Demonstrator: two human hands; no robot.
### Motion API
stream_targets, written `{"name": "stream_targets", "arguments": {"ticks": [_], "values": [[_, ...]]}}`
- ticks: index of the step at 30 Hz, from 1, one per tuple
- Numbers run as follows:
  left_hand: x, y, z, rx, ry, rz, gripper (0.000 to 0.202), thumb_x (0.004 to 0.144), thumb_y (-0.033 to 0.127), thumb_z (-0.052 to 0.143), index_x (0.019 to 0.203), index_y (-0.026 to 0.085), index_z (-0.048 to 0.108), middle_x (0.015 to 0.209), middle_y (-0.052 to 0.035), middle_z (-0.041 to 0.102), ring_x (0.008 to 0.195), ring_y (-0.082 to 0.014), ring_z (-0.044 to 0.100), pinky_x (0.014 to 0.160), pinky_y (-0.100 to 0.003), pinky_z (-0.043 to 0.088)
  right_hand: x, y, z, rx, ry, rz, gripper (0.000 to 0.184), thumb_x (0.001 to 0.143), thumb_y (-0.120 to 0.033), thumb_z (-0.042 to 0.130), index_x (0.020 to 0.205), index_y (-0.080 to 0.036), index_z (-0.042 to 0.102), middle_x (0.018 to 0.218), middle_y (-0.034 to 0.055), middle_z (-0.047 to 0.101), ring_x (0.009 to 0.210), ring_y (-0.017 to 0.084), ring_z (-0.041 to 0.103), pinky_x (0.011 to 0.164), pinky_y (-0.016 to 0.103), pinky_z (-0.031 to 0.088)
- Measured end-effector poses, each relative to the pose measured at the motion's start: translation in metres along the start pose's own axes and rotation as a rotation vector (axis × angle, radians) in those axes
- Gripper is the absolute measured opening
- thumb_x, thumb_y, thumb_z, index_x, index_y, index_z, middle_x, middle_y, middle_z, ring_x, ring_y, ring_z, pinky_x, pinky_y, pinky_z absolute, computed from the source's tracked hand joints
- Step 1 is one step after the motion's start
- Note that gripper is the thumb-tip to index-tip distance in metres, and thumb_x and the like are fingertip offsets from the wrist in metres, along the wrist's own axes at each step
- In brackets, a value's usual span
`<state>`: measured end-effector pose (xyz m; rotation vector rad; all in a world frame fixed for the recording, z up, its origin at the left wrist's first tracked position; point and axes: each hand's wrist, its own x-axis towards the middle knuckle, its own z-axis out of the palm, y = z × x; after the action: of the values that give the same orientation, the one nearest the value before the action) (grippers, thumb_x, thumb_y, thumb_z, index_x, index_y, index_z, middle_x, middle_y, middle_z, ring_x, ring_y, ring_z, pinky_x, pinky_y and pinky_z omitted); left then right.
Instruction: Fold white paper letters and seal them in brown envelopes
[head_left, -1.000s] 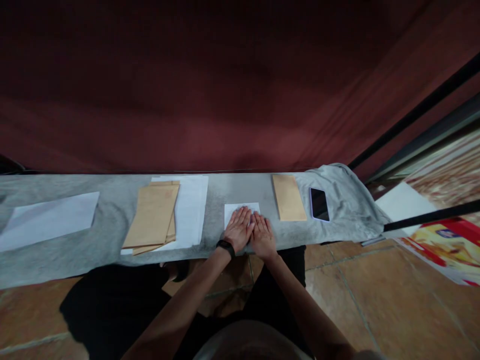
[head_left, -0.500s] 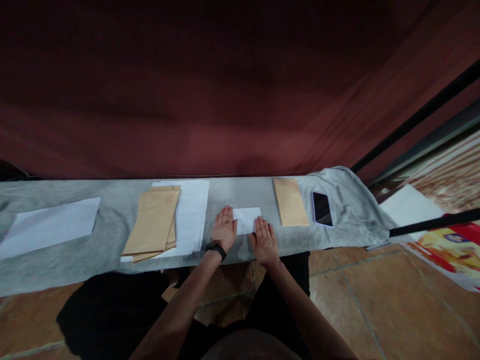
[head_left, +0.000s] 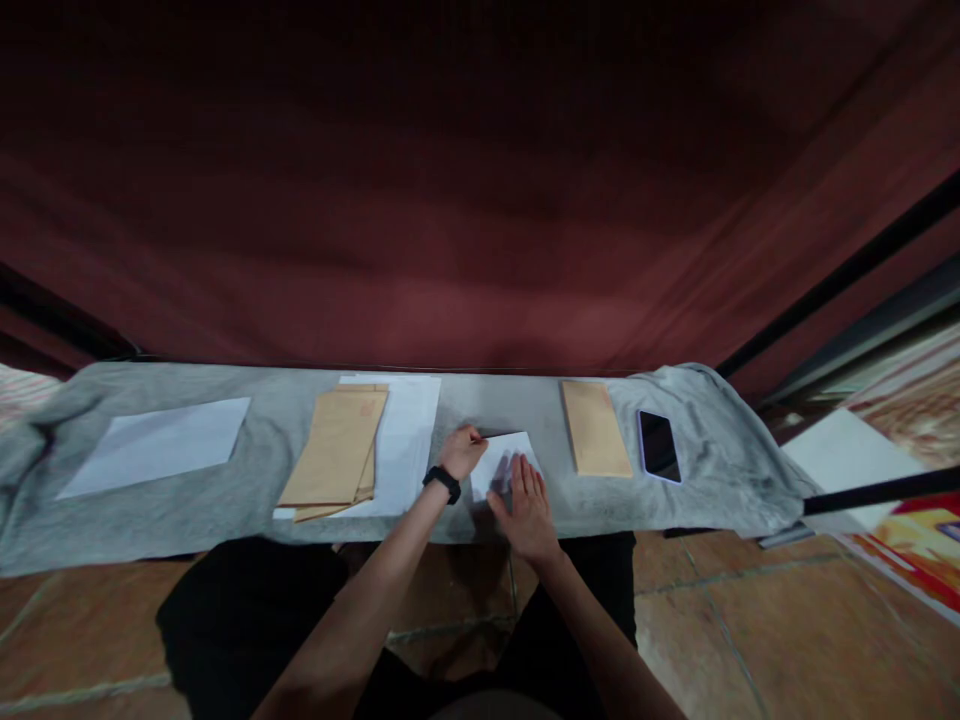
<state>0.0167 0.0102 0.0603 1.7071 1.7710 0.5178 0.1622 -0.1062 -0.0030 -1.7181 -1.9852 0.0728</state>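
Observation:
A small piece of white paper (head_left: 495,462), apparently folded, lies tilted between my hands on the grey cloth. My left hand (head_left: 463,452), with a black band on the wrist, pinches its upper left corner, and that edge is raised slightly. My right hand (head_left: 527,508) rests over the paper's lower right part, fingers stretched out and thumb apart. Left of my hands, a stack of brown envelopes (head_left: 334,450) lies partly over white sheets (head_left: 409,440). To the right is another brown envelope (head_left: 596,430), touched by neither hand.
A phone (head_left: 660,446) lies at the right of the narrow cloth-covered table (head_left: 720,470). One more white sheet (head_left: 161,445) is at the far left. A dark red curtain (head_left: 450,250) hangs behind. Black poles (head_left: 877,492) cross the right side, near a colourful printed box (head_left: 922,545).
My left hand has gone from lying flat to pinching the paper's corner. The paper has turned and one edge has lifted. My right hand has slid onto it. The view has shifted somewhat.

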Motion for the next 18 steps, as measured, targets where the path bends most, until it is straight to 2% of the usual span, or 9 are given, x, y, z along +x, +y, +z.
{"name": "stream_targets", "arguments": {"ticks": [2, 5, 7, 9, 11, 13, 14, 16, 18], "values": [[-0.012, 0.008, -0.002, -0.059, 0.022, 0.001, 0.011, 0.083, 0.018, 0.059, 0.075, 0.018, 0.066, 0.071, -0.0016, 0.066, 0.071, -0.0152, 0.063, 0.065, -0.026, 0.046, 0.006, -0.020, -0.009, 0.049, -0.014, 0.015, 0.079, 0.096, -0.047, 0.053, 0.159, -0.008, 0.025, 0.160, 0.0226, 0.037, 0.146, 0.033, 0.041, 0.116, 0.051, 0.038], [-0.031, 0.024, -0.005, -0.349, 0.016, -0.016, 0.008, 0.083, 0.024, 0.059, 0.078, 0.019, 0.062, 0.069, 0.0012, 0.063, 0.059, -0.0126, 0.061, 0.057, -0.024, 0.046, 0.018, -0.039, -0.026, 0.152, -0.008, 0.067, 0.063, 0.095, -0.029, 0.048, 0.154, -0.012, 0.038, 0.154, 0.0184, 0.048, 0.135, 0.031, 0.054, 0.108, 0.045, 0.047], [-0.040, 0.031, -0.013, -0.665, -0.029, 0.006, 0.019, 0.087, 0.038, 0.059, 0.082, 0.020, 0.061, 0.072, 0.0004, 0.064, 0.059, -0.0136, 0.062, 0.057, -0.026, 0.049, 0.028, -0.038, -0.036, 0.257, 0.003, 0.153, 0.051, 0.095, -0.022, 0.041, 0.144, -0.017, 0.053, 0.134, 0.0152, 0.066, 0.112, 0.027, 0.069, 0.093, 0.038, 0.053], [-0.045, 0.026, -0.029, -0.854, -0.033, 0.059, 0.034, 0.090, 0.052, 0.054, 0.087, 0.019, 0.062, 0.080, -0.0039, 0.068, 0.070, -0.0174, 0.068, 0.066, -0.030, 0.054, 0.038, -0.026, -0.044, 0.381, 0.028, 0.259, 0.041, 0.097, -0.026, 0.039, 0.126, -0.019, 0.067, 0.103, 0.0120, 0.077, 0.084, 0.025, 0.073, 0.078, 0.035, 0.055], [-0.045, 0.005, -0.052, -0.784, 0.096, 0.078, 0.041, 0.090, 0.057, 0.052, 0.091, 0.018, 0.064, 0.091, -0.0093, 0.071, 0.086, -0.0221, 0.070, 0.078, -0.035, 0.055, 0.045, -0.006, -0.044, 0.537, 0.071, 0.301, 0.035, 0.096, -0.037, 0.045, 0.109, -0.017, 0.072, 0.089, 0.0107, 0.076, 0.077, 0.025, 0.070, 0.073, 0.034, 0.054], [-0.044, -0.033, -0.080, -0.457, 0.381, 0.009, 0.037, 0.085, 0.050, 0.061, 0.101, 0.017, 0.065, 0.108, -0.0132, 0.070, 0.104, -0.0270, 0.066, 0.091, -0.039, 0.052, 0.048, 0.018, -0.038, 0.686, 0.117, 0.326, 0.034, 0.093, -0.040, 0.049, 0.102, -0.017, 0.071, 0.090, 0.0098, 0.076, 0.078, 0.023, 0.069, 0.073, 0.034, 0.055], [-0.044, -0.055, -0.094, -0.267, 0.506, -0.082, 0.040, 0.084, 0.047, 0.063, 0.109, 0.016, 0.065, 0.119, -0.0170, 0.067, 0.115, -0.0307, 0.061, 0.097, -0.042, 0.049, 0.047, 0.030, -0.033, 0.716, 0.117, 0.347, 0.034, 0.091, -0.040, 0.049, 0.101, -0.017, 0.071, 0.088, 0.0088, 0.075, 0.077, 0.023, 0.068, 0.071, 0.033, 0.055], [-0.047, -0.099, -0.118, 0.058, 0.610, -0.316, 0.057, 0.083, 0.046, 0.064, 0.128, 0.012, 0.057, 0.139, -0.0240, 0.055, 0.131, -0.0390, 0.049, 0.104, -0.050, 0.043, 0.042, 0.050, -0.022, 0.652, 0.105, 0.381, 0.033, 0.089, -0.037, 0.048, 0.101, -0.016, 0.070, 0.082, 0.0075, 0.073, 0.074, 0.023, 0.066, 0.069, 0.034, 0.055], [-0.052, -0.135, -0.135, 0.227, 0.542, -0.514, 0.074, 0.080, 0.050, 0.067, 0.139, 0.009, 0.047, 0.143, -0.0284, 0.049, 0.131, -0.0438, 0.048, 0.101, -0.054, 0.042, 0.033, 0.064, -0.013, 0.490, 0.115, 0.348, 0.034, 0.090, -0.033, 0.047, 0.110, -0.016, 0.069, 0.088, 0.0102, 0.072, 0.081, 0.025, 0.067, 0.076, 0.037, 0.055]]}}
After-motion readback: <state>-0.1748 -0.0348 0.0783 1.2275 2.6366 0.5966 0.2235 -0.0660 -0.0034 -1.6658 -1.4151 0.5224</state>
